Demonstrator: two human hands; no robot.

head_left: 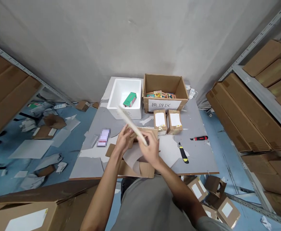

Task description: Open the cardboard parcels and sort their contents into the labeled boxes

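Note:
My right hand [152,147] is closed on a long, pale strip [130,123] that slants up and to the left and is blurred by motion. My left hand [124,140] has its fingers curled at the lower part of the same strip, just over an opened cardboard box [140,168] lying at the near edge of the grey table [200,157]. Torn white and grey paper lies around the box.
At the table's back stand a white foam box [124,110] holding a green packet [130,99] and an open carton [165,106] with colourful packs. Two small labelled boxes [167,122], a yellow-black knife [183,154] and a red-black knife [200,138] lie to the right. Shelves of cartons flank both sides; scraps litter the blue floor.

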